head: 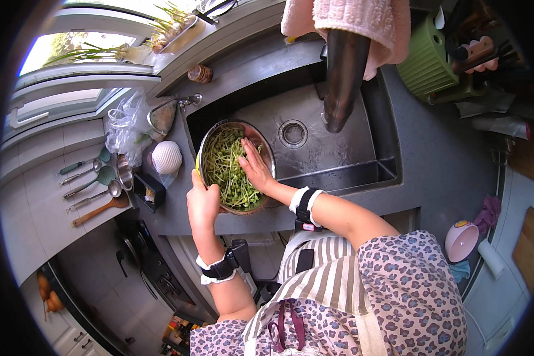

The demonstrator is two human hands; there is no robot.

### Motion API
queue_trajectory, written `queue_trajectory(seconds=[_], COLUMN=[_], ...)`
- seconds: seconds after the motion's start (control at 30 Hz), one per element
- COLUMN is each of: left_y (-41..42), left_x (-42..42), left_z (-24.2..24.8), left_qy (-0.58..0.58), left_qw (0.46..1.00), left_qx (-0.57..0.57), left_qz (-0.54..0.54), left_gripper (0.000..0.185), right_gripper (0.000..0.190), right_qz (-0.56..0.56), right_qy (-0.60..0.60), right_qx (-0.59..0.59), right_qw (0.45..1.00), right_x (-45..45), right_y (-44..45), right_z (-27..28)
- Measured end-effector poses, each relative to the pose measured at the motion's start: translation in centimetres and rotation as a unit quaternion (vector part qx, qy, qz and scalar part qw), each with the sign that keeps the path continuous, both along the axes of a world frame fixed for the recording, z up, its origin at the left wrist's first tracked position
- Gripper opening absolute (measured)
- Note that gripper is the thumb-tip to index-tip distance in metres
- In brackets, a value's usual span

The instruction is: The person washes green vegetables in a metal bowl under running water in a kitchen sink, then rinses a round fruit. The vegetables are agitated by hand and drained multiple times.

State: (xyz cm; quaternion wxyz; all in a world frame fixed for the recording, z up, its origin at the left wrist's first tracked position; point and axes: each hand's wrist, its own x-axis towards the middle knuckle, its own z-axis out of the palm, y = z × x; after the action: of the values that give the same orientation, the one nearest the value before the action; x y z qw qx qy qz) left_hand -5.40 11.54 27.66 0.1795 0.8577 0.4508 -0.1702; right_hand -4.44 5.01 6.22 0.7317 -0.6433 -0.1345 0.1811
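Observation:
A round metal bowl (pixel 253 131) sits tilted over the left part of the sink and its front edge. Green sprouts with long pale stems (pixel 228 171) fill much of it. My left hand (pixel 203 200) is shut on the bowl's near-left rim, thumb towards the inside. Something yellow (pixel 198 163) shows along the rim beside that hand; I cannot tell what it is. My right hand (pixel 257 168) lies flat against the sprouts at the bowl's right side, fingers stretched out and thumb apart, grasping nothing.
The wet sink (pixel 333 153) has a round drain (pixel 293 133). A dark faucet (pixel 343 84) draped with a pink towel (pixel 360 26) hangs over it. Left of the bowl stand a white foam-netted item (pixel 167 157), plastic bags (pixel 126 127) and a black container (pixel 149 191). A green knife block (pixel 427 62) stands right.

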Motion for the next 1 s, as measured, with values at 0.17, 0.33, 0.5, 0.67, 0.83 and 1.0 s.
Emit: queue_trajectory(seconds=[0.17, 0.33, 0.5, 0.67, 0.83, 1.0], left_y=[0.5, -0.1, -0.8, -1.9, -0.8, 0.4], left_x=[0.2, 1.2, 2.3, 3.3, 3.2, 3.3], left_z=[0.3, 1.4, 2.6, 4.0, 3.5, 2.4], left_qy=[-0.013, -0.008, 0.004, 0.018, 0.015, 0.018], left_qw=[0.999, 0.998, 0.998, 0.997, 0.991, 0.994], left_qx=[0.033, 0.045, 0.055, 0.056, 0.092, 0.068], left_qz=[-0.039, -0.038, -0.042, -0.045, -0.093, -0.086], left_gripper=[0.068, 0.068, 0.066, 0.065, 0.057, 0.052], right_gripper=[0.062, 0.062, 0.064, 0.063, 0.062, 0.062], right_qz=[-0.006, -0.016, -0.026, -0.031, -0.039, -0.038], right_qy=[0.000, -0.001, 0.003, 0.022, 0.033, 0.054], right_qx=[0.010, 0.028, 0.053, 0.073, 0.081, 0.066], right_qw=[1.000, 0.999, 0.998, 0.997, 0.995, 0.996], right_x=[0.6, 1.4, 2.1, 2.1, 1.9, 1.8], right_y=[0.9, 1.5, 1.8, 2.3, 2.6, 2.5], right_z=[0.3, 1.0, 1.7, 2.2, 2.5, 2.3])
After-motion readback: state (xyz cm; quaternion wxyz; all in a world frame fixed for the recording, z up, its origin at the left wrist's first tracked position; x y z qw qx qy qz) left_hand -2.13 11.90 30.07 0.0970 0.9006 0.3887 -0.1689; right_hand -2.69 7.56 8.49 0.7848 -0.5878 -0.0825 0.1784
